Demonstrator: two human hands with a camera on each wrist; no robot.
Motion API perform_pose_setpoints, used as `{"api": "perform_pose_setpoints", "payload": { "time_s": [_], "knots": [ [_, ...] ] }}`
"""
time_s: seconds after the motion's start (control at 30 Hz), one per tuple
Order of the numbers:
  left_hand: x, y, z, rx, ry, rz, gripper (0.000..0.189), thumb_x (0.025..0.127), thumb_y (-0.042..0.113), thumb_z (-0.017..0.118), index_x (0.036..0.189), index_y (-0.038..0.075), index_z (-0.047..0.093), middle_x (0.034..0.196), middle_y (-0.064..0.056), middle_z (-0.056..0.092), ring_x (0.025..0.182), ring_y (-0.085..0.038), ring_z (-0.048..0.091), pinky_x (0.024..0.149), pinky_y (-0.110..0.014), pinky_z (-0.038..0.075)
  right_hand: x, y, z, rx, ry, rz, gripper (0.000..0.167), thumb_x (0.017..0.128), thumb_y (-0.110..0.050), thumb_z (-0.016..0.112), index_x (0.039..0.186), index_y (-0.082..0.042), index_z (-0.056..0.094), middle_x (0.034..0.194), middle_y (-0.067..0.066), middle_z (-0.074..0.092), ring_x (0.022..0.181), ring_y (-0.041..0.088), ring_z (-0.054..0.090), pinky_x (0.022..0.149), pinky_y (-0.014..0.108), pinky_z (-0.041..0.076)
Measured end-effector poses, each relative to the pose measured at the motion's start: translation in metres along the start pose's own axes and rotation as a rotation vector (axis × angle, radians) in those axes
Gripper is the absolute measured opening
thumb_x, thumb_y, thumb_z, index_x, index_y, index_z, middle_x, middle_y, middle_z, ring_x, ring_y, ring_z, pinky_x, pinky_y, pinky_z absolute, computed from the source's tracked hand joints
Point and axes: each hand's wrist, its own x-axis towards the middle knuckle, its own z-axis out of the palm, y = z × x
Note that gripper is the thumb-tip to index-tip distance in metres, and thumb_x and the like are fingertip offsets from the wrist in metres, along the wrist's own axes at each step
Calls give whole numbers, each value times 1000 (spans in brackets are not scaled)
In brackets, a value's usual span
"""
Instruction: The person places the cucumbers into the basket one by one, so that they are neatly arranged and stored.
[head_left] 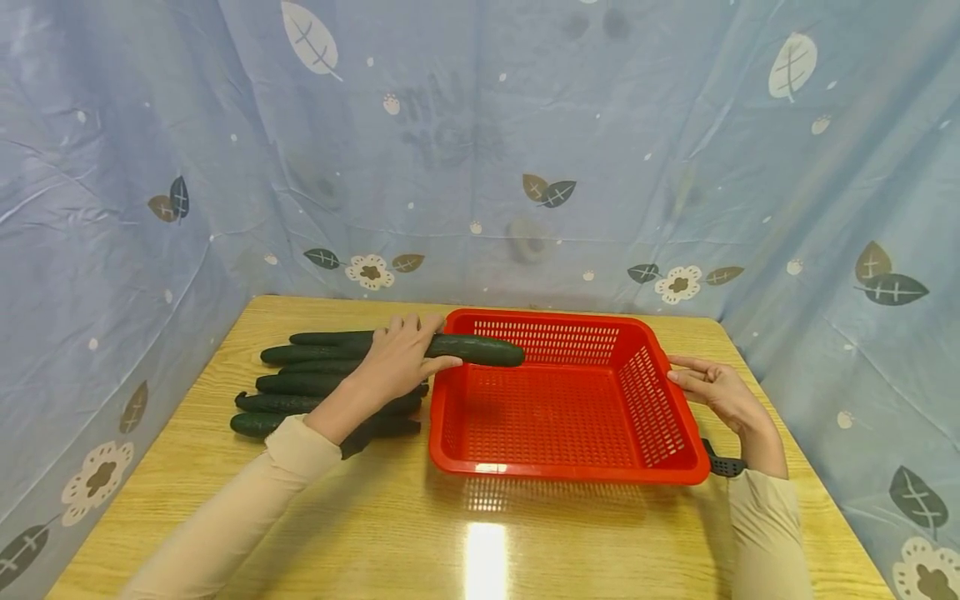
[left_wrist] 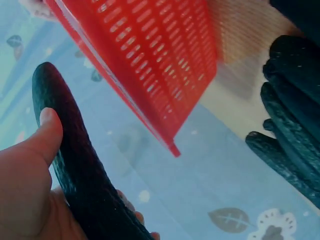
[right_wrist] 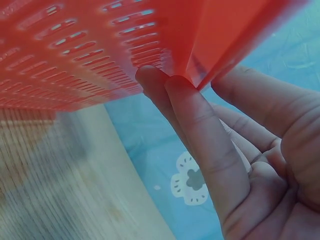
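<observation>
My left hand [head_left: 399, 358] grips a long dark green cucumber [head_left: 480, 350], its far end above the left rim of the red plastic basket [head_left: 555, 475]. In the left wrist view the thumb lies along the cucumber [left_wrist: 75, 145], with fingertips showing on its other side. At the basket's right side, my right hand [head_left: 723, 396] pinches the rim. The right wrist view shows fingers [right_wrist: 205, 135] under the basket's rim, against its slotted wall, and the thumb on the outer edge. No cucumber shows inside the basket.
Several more cucumbers [head_left: 300, 383] lie side by side on the wooden table [head_left: 360, 517], left of the basket, partly hidden by the left arm. A black strap [head_left: 723, 465] shows at the right wrist. Blue patterned curtain [head_left: 480, 167] encloses the table's back and sides.
</observation>
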Motion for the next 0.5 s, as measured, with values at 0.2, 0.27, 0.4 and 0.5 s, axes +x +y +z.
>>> {"api": "perform_pose_setpoints", "payload": {
  "time_s": [0.2, 0.27, 0.4, 0.5],
  "knots": [
    [11, 11, 3, 24, -23, 33, 62, 84, 66, 46, 126, 20, 40, 95, -11, 48, 80, -30, 41, 66, -38, 32, -1, 0, 1, -37, 9, 13, 60, 95, -16, 54, 139, 13, 26, 99, -13, 68, 91, 5, 66, 79, 20, 51],
    [15, 14, 3, 30, -24, 42, 62, 84, 66, 45, 125, 20, 39, 96, -12, 49, 81, -30, 43, 66, -40, 33, -1, 0, 1, -53, 12, 18, 61, 95, -17, 54, 139, 13, 25, 99, -15, 67, 91, 5, 66, 79, 20, 51],
    [25, 21, 4, 13, -46, 43, 63, 85, 65, 46, 127, 19, 37, 109, -16, 52, 91, -36, 47, 73, -45, 38, 0, -1, 1, -74, 18, 27, 63, 95, -20, 55, 140, 13, 24, 99, -16, 67, 92, 3, 65, 80, 20, 50],
    [32, 27, 6, 8, -73, 41, 67, 85, 67, 43, 132, 20, 34, 120, -18, 50, 101, -39, 46, 79, -48, 38, 0, -1, 1, -73, 19, 31, 64, 95, -20, 55, 140, 13, 25, 99, -15, 67, 92, 3, 65, 80, 20, 50]
  ]
}}
